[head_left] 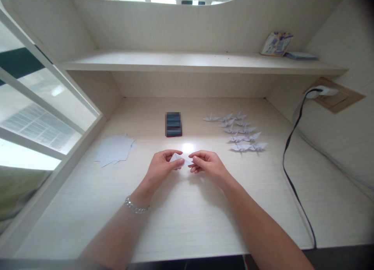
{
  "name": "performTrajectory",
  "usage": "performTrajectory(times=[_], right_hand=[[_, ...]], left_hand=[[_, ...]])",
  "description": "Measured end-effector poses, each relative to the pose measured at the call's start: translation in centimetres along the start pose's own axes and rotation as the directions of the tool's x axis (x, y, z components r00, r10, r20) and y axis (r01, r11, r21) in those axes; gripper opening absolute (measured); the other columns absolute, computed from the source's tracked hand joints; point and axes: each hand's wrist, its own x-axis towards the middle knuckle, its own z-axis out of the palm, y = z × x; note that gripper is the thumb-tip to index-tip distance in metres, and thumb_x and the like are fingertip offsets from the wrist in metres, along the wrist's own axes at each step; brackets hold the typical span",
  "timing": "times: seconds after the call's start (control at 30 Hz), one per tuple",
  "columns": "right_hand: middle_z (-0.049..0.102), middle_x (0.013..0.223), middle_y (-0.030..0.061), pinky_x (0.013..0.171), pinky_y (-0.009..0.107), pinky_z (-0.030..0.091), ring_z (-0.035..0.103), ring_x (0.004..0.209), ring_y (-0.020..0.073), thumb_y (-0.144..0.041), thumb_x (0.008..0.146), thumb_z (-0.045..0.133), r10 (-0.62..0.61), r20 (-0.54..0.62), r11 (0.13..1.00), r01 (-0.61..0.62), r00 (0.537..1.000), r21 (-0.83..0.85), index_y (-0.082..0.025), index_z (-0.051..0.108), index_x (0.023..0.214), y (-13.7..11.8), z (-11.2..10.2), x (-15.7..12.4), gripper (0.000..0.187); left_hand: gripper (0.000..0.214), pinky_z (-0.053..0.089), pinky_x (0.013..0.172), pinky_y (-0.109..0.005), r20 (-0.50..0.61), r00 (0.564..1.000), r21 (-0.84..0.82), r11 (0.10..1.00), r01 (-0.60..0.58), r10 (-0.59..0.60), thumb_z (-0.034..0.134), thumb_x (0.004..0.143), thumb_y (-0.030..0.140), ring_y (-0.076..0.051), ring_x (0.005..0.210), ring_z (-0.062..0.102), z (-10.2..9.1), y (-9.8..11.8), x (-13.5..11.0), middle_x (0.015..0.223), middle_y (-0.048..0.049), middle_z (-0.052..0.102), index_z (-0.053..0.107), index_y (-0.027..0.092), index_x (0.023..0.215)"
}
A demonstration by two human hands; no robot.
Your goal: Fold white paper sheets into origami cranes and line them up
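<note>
A small piece of folded white paper is held above the middle of the desk. My left hand grips its left side, thumb in front and fingers behind. My right hand pinches the pointed right end between thumb and fingers. Parts of the paper are hidden by both hands. Several folded white paper cranes stand in rows to the right, beyond my right hand. Loose white paper sheets lie in an overlapping pile at the left.
A dark, phone-like rectangle, its face pixelated, lies behind my hands. At the right, a black cable runs from a wall socket across the desk. A shelf spans the back, bearing a colourful packet.
</note>
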Motion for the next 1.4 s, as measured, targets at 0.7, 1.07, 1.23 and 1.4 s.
performTrajectory(times=[0.7, 1.07, 1.23, 1.4], right_hand=[[0.067, 0.075, 0.0063, 0.058, 0.026, 0.052, 0.065, 0.060, 0.0140, -0.040, 0.074, 0.065, 0.013, -0.002, 0.999, -0.013, 1.000, -0.037, -0.013, 0.067, 0.086, 0.1, -0.1, 0.1, 0.030], [0.065, 0.061, 0.0033, 0.056, 0.024, 0.050, 0.065, 0.062, 0.0150, -0.035, 0.074, 0.064, 0.036, 0.033, 0.995, -0.032, 0.999, -0.094, -0.013, 0.065, 0.089, 0.3, 0.3, 0.0, 0.027], [0.066, 0.068, 0.0045, 0.058, 0.025, 0.050, 0.065, 0.062, 0.0148, -0.042, 0.076, 0.062, 0.023, 0.034, 0.988, -0.017, 0.999, -0.155, -0.014, 0.065, 0.088, 0.1, 0.4, -0.1, 0.030], [0.064, 0.065, 0.0032, 0.054, 0.024, 0.047, 0.061, 0.057, 0.0131, -0.042, 0.074, 0.064, -0.014, 0.062, 0.973, 0.028, 0.998, -0.230, -0.013, 0.064, 0.082, 0.1, 1.1, -0.2, 0.030]], left_hand=[[0.037, 0.048, 0.057, -0.024, 0.051, 0.999, 0.007, 1.000, 0.010, -0.010, 0.072, 0.065, 0.035, -0.011, 0.058, 0.055, -0.3, -0.5, 0.2, 0.062, 0.0017, 0.057, 0.067, 0.014, 0.095], [0.039, 0.048, 0.057, -0.026, 0.075, 0.997, 0.062, 0.998, 0.008, -0.013, 0.070, 0.065, 0.037, -0.013, 0.060, 0.056, -0.3, -0.7, 0.3, 0.066, -0.0005, 0.059, 0.066, 0.014, 0.097], [0.039, 0.047, 0.057, -0.026, 0.061, 0.998, 0.067, 0.998, 0.006, -0.010, 0.071, 0.063, 0.037, -0.012, 0.058, 0.055, 0.0, -0.6, 0.2, 0.062, 0.0016, 0.057, 0.067, 0.014, 0.095], [0.040, 0.047, 0.058, -0.027, 0.087, 0.996, 0.057, 0.998, 0.008, -0.013, 0.070, 0.062, 0.038, -0.017, 0.065, 0.060, 0.3, -0.5, 0.1, 0.072, -0.0044, 0.066, 0.068, 0.013, 0.094]])
